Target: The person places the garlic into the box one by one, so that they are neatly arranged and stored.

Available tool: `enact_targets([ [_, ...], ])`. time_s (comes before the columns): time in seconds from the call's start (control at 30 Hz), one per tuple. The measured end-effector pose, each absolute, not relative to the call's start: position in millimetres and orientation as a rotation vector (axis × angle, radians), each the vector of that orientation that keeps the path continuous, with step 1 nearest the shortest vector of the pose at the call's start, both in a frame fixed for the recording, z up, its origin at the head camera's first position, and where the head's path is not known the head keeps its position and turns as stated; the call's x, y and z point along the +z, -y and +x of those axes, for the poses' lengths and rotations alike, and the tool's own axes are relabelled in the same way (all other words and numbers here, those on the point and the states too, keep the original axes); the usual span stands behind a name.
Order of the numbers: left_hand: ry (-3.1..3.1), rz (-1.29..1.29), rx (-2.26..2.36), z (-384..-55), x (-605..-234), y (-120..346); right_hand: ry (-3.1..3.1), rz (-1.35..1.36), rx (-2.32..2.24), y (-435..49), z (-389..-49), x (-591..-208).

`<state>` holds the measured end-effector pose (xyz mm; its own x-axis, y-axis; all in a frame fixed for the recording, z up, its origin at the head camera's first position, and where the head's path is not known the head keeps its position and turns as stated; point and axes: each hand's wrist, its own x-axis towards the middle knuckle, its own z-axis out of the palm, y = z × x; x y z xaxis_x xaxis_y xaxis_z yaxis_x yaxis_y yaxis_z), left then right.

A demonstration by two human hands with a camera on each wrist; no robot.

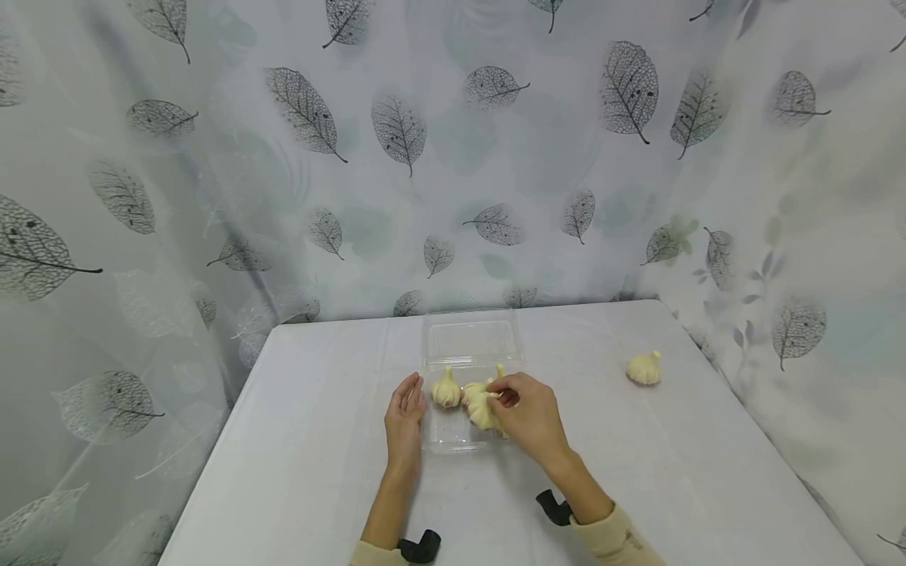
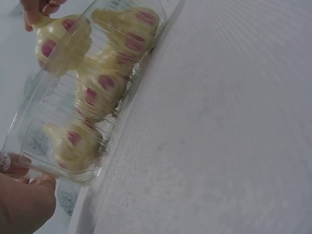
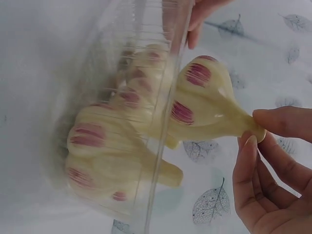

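A clear plastic clamshell box (image 1: 447, 442) lies on the table with several garlic bulbs inside, pale yellow with purple-red patches. My right hand (image 1: 532, 418) pinches one garlic bulb (image 3: 208, 97) by its stem between thumb and fingertips. That bulb hangs partly above the box rim, over the other bulbs. At the left end of the box, my left hand (image 1: 404, 424) rests against the side wall with its fingers fairly straight. Closest to it inside is a single garlic bulb (image 1: 446, 391). Another bulb (image 3: 97, 156) sits at the right end, its stem rising past the rim.
The box's lid (image 1: 473, 342) is folded back towards the far edge of the table (image 1: 325, 393). One more garlic bulb (image 1: 644, 368) lies alone on the white cloth at the right. A leaf-patterned curtain (image 1: 453, 157) hangs behind and along both sides.
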<state>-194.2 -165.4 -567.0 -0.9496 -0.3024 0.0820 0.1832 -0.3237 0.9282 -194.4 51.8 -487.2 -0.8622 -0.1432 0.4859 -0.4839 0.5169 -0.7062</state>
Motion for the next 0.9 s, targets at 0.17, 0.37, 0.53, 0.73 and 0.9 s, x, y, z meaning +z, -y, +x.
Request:
enact_targets([
  [0.17,1.619,0.159,-2.330,-195,-567,165,2.388,0.549,1.258,-48,-195,-492],
  [0.37,1.634,0.176,-2.333,-193,-567,165,2.389,0.574,1.235,-45,-196,-498],
  [0.53,1.631,0.183,-2.335,-193,-566,165,2.406,0.578,1.248,-42,-196,-503],
  [0.73,1.628,0.178,-2.339,-193,-567,165,2.407,0.592,1.244,-39,-196,-510],
  [0.9,1.644,0.177,-2.330,-193,-567,165,2.422,0.604,1.197,-37,-196,-513],
])
